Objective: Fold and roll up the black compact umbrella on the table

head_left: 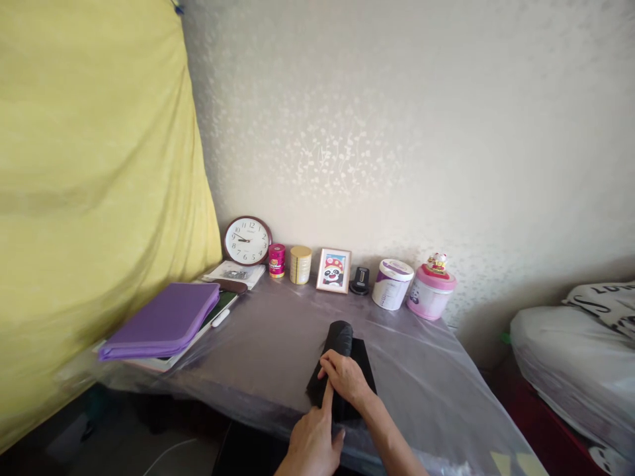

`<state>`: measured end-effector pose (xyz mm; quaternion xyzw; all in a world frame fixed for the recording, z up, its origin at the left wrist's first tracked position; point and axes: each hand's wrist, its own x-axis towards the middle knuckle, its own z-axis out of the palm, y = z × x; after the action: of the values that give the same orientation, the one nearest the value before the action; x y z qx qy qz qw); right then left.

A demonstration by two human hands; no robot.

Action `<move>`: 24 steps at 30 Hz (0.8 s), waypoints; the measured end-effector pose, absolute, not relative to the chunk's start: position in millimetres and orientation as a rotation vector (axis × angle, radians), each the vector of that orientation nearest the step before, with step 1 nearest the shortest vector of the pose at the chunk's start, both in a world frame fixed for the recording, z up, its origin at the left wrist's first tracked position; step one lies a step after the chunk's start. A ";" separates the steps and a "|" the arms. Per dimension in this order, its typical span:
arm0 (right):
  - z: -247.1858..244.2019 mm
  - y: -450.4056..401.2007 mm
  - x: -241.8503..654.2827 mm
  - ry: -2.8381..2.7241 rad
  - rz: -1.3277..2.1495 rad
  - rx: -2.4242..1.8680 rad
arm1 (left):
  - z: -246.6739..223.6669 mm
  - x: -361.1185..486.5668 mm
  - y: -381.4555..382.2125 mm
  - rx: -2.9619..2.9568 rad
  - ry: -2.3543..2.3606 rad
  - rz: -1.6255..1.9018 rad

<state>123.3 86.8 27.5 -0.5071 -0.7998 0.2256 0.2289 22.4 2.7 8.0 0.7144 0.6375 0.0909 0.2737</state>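
Observation:
A dark, ridged black roll point(340, 334) lies near the front of the table, on top of a flat black sheet-like piece point(365, 362). I cannot make out its exact kind. Across the roll, my right hand point(346, 378) is closed with its fingers curled over it, hiding its middle. Below it is my left hand point(314, 436), its index finger stretched up to the right hand's fingertips and its thumb apart. The left hand's other fingers are mostly hidden, and the near end of the black roll is covered by both hands.
A plastic cover lies over the table point(268, 344). At left are a purple folder point(161, 319) and white marker point(220, 318). Along the wall stand a clock point(247, 240), a picture frame point(334, 270), a black stand point(360, 281), a white tub point(391, 285) and a pink tub point(429, 295).

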 end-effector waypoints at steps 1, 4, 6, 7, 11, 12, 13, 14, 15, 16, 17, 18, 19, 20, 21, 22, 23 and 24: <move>29.1 85.5 123.2 -2.226 0.605 -1.377 | 6.9 22.6 4.3 1.908 1.726 0.235; 31.7 77.3 125.6 -2.272 0.498 -1.251 | 3.1 23.4 7.0 1.871 1.757 0.236; 29.9 71.0 130.2 -2.271 0.409 -1.125 | 0.9 24.0 7.1 1.860 1.762 0.241; 27.9 69.0 133.3 -2.269 0.377 -1.065 | 0.1 24.2 6.9 1.854 1.765 0.241; 16.4 76.8 145.0 -2.290 0.310 -0.975 | 0.6 24.3 7.0 1.834 1.773 0.225; 13.8 83.1 146.9 -2.298 0.298 -0.993 | 1.8 24.0 7.4 1.836 1.769 0.218; 11.7 90.8 148.1 -2.307 0.288 -1.020 | 3.3 23.5 8.1 1.836 1.764 0.210; 9.9 99.5 148.8 -2.319 0.282 -1.048 | 4.9 23.0 8.8 1.833 1.757 0.199; 8.5 108.9 149.1 -2.328 0.281 -1.076 | 6.7 22.4 9.6 1.826 1.752 0.186; 7.3 118.8 148.9 -2.333 0.281 -1.102 | 8.3 21.9 10.3 1.816 1.748 0.173; 6.1 128.8 148.5 -2.332 0.282 -1.129 | 9.7 21.5 11.0 1.803 1.746 0.162; 5.0 138.8 147.9 -2.326 0.284 -1.158 | 10.7 21.0 11.6 1.792 1.742 0.154; 4.0 148.4 147.1 -2.314 0.288 -1.187 | 11.3 20.7 12.0 1.783 1.739 0.147; 3.1 157.6 146.3 -2.298 0.293 -1.215 | 11.5 20.3 12.2 1.774 1.739 0.146; 2.4 166.1 145.7 -2.277 0.301 -1.245 | 11.3 20.0 12.3 1.765 1.737 0.149; 2.0 173.7 145.6 -2.244 0.318 -1.288 | 10.7 19.6 12.2 1.756 1.733 0.152; 2.0 180.3 146.3 -2.195 0.337 -1.349 | 10.0 19.4 12.0 1.750 1.729 0.157; 2.2 185.6 148.3 -2.135 0.356 -1.422 | 9.1 19.1 11.7 1.748 1.725 0.164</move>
<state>148.3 185.6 2.2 -0.5284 -0.7932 0.1324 0.2722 19.1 11.7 9.1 0.6694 0.6608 0.0627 0.3337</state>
